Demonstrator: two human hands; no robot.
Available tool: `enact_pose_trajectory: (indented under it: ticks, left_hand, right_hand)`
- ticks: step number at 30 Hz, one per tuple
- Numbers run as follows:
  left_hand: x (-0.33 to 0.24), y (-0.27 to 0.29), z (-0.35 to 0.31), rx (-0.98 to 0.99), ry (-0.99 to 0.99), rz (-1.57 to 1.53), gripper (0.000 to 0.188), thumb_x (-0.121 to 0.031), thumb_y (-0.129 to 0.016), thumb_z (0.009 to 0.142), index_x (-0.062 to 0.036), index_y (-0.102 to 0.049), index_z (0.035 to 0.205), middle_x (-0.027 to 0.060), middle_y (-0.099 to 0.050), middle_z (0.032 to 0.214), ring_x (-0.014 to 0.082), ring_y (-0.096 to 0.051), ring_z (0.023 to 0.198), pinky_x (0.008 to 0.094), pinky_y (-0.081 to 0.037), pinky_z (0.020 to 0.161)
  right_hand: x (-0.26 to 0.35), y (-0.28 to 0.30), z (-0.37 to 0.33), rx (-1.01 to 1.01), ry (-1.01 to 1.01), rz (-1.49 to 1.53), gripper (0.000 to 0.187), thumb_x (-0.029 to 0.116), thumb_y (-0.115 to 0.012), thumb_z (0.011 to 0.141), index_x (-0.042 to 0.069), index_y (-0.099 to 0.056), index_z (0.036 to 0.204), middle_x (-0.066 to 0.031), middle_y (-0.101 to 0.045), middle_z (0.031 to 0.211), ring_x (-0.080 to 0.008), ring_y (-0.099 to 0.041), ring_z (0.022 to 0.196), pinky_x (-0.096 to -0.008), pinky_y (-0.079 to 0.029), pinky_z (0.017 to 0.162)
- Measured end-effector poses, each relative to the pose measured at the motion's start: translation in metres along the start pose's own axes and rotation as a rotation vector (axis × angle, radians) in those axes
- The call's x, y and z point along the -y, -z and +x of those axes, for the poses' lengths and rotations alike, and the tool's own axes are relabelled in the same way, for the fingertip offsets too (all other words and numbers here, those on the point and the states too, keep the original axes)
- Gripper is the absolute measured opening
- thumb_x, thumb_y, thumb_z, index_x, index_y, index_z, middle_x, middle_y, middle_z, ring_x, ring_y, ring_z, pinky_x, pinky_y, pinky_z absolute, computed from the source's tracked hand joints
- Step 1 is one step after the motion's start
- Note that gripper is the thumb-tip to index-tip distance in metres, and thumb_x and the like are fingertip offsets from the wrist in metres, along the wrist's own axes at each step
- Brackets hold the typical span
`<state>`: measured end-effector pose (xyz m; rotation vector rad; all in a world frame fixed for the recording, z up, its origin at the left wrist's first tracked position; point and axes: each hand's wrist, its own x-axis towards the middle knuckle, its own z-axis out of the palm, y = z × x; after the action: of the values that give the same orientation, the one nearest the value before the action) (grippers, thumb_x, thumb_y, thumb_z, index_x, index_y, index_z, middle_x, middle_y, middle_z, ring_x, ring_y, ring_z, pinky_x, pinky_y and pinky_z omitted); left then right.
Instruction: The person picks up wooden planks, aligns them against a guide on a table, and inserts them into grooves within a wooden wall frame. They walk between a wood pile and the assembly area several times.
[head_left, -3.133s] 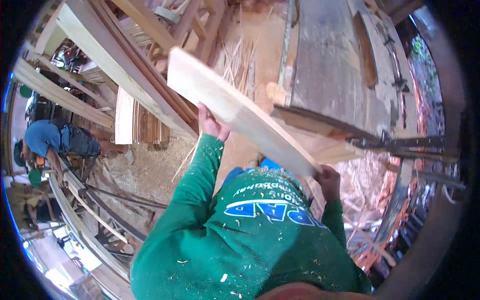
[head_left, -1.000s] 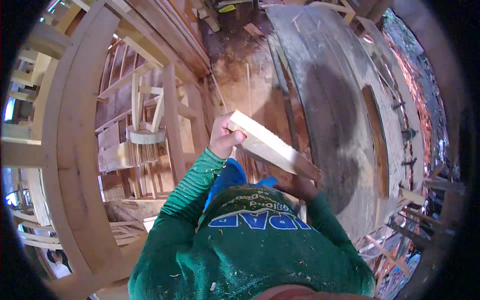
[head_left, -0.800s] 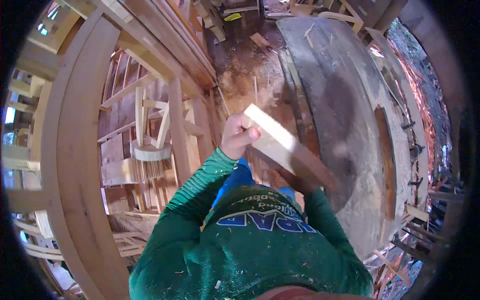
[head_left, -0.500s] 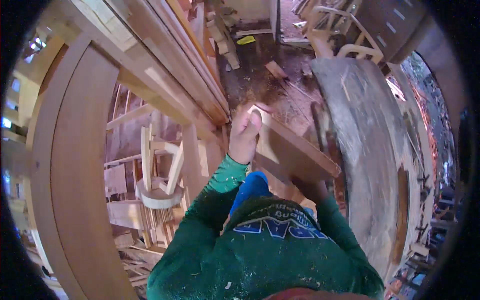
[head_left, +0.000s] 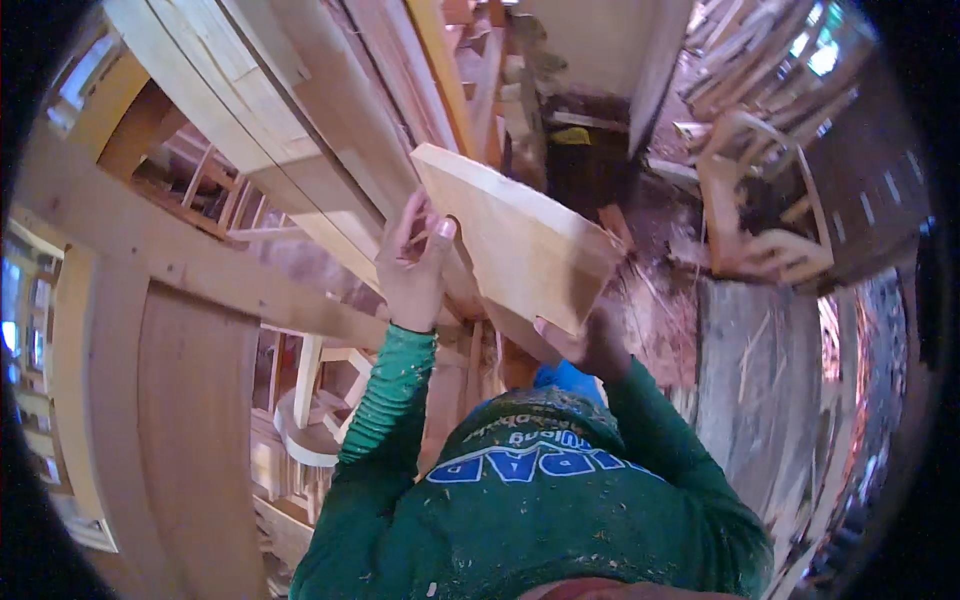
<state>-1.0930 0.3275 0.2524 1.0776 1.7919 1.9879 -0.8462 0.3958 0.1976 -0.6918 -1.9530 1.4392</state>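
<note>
A flat, pale wooden board [head_left: 530,245] is held tilted in front of my body. My right hand [head_left: 592,345] grips its lower right corner, the thumb lying on the face and the fingers in shadow. By the board's left edge is my left hand [head_left: 412,265], its thumb tip at the edge, near a small dark notch or shadow. The fingers of that hand are half bent and apart from the thumb, to the left of the board, not wrapped around it.
Long timber planks [head_left: 300,130] run along the left. Below them stand a wide wooden panel [head_left: 200,400] and a round-seated wooden piece [head_left: 300,425]. A grey workbench top [head_left: 755,390] lies on the right, with a wooden chair frame [head_left: 725,200] beyond it. Wood scraps litter the floor.
The board has moved up and left, toward the planks, and its broad face shows more. My left hand has loosened from its upper corner. The view has shifted too.
</note>
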Motion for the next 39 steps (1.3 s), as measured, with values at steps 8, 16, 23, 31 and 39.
enact_pose_trajectory:
  ticks: [8,16,23,31,39]
  left_hand:
    - [0.039,-0.008,0.127,-0.432,-0.058,0.221,0.047,-0.018,-0.086,0.086,-0.0036,-0.058,0.120,0.0047,-0.061,0.115,0.0127,-0.058,0.102,0.0267,-0.053,0.078]
    - [0.057,-0.010,0.183,-0.592,-0.044,0.255,0.041,-0.021,-0.093,0.077,-0.0046,-0.059,0.092,0.0004,-0.059,0.091,0.0093,-0.056,0.080,0.0247,-0.048,0.071]
    - [0.062,-0.004,0.196,-0.652,-0.032,0.524,0.052,-0.038,-0.096,0.069,-0.0062,-0.057,0.079,-0.0012,-0.056,0.083,0.0103,-0.049,0.074,0.0262,-0.042,0.067]
    - [0.063,-0.006,0.198,-0.653,-0.014,0.420,0.053,-0.032,-0.097,0.070,-0.0092,-0.051,0.078,-0.0017,-0.055,0.085,0.0102,-0.050,0.079,0.0250,-0.042,0.071]
    - [0.061,-0.005,0.197,-0.671,0.141,0.223,0.054,-0.032,-0.098,0.068,-0.0092,-0.051,0.079,-0.0036,-0.058,0.078,0.0083,-0.052,0.072,0.0232,-0.043,0.064]
  right_hand:
    - [-0.070,0.025,0.210,0.323,0.251,-0.045,0.031,0.021,-0.076,0.084,0.002,-0.075,0.108,-0.0223,-0.075,0.095,-0.0365,-0.076,0.087,-0.0394,-0.059,0.075]
    - [-0.103,0.045,0.304,0.573,0.298,-0.105,0.026,0.018,-0.073,0.086,0.002,-0.073,0.106,-0.0168,-0.075,0.090,-0.0311,-0.076,0.081,-0.0380,-0.059,0.072]
    - [-0.091,0.045,0.347,0.645,0.418,0.010,0.035,0.009,-0.074,0.085,-0.001,-0.070,0.119,-0.0109,-0.075,0.105,-0.0205,-0.074,0.089,-0.0318,-0.059,0.078]
    - [-0.089,0.040,0.351,0.758,-0.398,0.591,0.051,0.008,-0.077,0.085,0.001,-0.065,0.134,-0.0118,-0.076,0.114,-0.0260,-0.075,0.097,-0.0342,-0.059,0.089]
    - [-0.086,0.062,0.375,0.943,0.255,-0.082,0.074,0.020,-0.086,0.077,0.005,-0.059,0.144,-0.0213,-0.075,0.101,-0.0337,-0.077,0.086,-0.0403,-0.060,0.081]
